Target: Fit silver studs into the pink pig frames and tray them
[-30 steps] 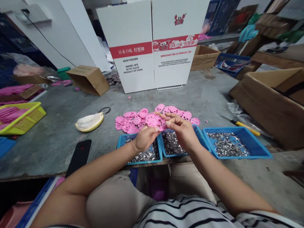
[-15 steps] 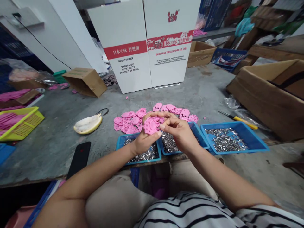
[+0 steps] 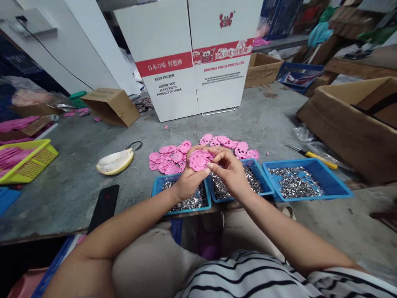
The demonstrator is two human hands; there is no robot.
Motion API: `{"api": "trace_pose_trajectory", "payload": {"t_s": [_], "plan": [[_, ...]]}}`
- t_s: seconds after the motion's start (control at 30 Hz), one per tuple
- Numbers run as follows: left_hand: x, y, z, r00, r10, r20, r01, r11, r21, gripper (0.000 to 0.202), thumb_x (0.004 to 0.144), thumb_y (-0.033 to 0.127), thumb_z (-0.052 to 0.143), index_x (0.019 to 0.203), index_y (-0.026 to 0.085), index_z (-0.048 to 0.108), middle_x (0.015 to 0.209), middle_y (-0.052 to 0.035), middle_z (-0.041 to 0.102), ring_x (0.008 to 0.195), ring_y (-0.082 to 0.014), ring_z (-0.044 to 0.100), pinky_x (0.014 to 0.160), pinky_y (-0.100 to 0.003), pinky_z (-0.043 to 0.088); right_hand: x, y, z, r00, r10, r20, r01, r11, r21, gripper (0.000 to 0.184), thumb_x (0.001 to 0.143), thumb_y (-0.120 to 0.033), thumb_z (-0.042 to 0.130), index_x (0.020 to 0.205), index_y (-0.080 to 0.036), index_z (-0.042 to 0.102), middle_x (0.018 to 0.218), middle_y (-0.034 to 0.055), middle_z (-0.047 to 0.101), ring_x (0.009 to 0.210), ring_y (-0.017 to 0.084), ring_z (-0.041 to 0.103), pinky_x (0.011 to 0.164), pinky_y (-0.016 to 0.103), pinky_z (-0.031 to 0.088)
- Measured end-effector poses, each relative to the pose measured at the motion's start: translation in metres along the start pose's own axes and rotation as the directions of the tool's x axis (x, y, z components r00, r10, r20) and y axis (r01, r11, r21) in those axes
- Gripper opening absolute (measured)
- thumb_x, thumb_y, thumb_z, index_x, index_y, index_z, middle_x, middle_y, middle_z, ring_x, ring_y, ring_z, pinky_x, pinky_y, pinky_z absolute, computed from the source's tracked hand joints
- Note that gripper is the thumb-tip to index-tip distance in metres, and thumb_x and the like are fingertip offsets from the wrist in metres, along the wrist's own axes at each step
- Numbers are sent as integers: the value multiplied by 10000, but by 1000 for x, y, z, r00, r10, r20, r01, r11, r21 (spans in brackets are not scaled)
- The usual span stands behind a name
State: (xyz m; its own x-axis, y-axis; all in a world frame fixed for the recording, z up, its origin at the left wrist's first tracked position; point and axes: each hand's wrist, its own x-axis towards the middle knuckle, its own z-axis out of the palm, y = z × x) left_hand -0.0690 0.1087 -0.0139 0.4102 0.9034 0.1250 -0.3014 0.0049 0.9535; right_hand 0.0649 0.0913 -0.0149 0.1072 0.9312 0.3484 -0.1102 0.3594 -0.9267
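My left hand is closed around a round pink plastic piece with a scalloped edge and a raised ring in its middle. The thumb presses on its lower edge. At the piece's right side, the thumb and fingers of my right hand pinch its edge; any small part between those fingertips is hidden. Behind my hands lie a heap of similar pink pieces and a row of more pink pieces. Below stand a left blue tray, a middle blue tray and a right blue tray, holding small shiny metal parts.
A white carton stands at the back of the table. To the left are a fruit rind, a black phone and a yellow basket. A yellow-handled screwdriver and a cardboard box are on the right.
The pink piece is tilted slightly and sits a little higher in my hands. My right fingers have shifted a bit at its edge; both hands still hold it.
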Motion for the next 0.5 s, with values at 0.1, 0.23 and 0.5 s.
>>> {"api": "trace_pose_trajectory", "payload": {"t_s": [0.1,0.23,0.5], "plan": [[5,9,7,991,-111,-69,94,973,-212,633,693,203,580,1305,174,420,1221,-104,592,1152,-176,592,1036,-383,512,2,4,-8,999,35,-9,-35,999,-22,270,767,-391,726,731,-181,560,1158,100,591,1198,259,524,1034,475,383],[11,18,4,954,-259,-149,214,940,-265,533,682,149,489,1213,100,469,1223,-145,602,945,-191,659,745,-306,562,9,4,-38,998,57,-23,-61,961,-271,272,755,-433,671,763,-175,584,1154,120,605,1061,249,580,893,425,467],[13,21,3,881,-449,-151,401,876,-268,372,771,170,346,1085,53,507,1092,-175,655,792,-165,666,523,-208,450,11,-35,-138,962,202,-184,-211,119,-970,125,833,-255,560,845,-164,645,880,128,665,783,261,613,649,338,405]]}}
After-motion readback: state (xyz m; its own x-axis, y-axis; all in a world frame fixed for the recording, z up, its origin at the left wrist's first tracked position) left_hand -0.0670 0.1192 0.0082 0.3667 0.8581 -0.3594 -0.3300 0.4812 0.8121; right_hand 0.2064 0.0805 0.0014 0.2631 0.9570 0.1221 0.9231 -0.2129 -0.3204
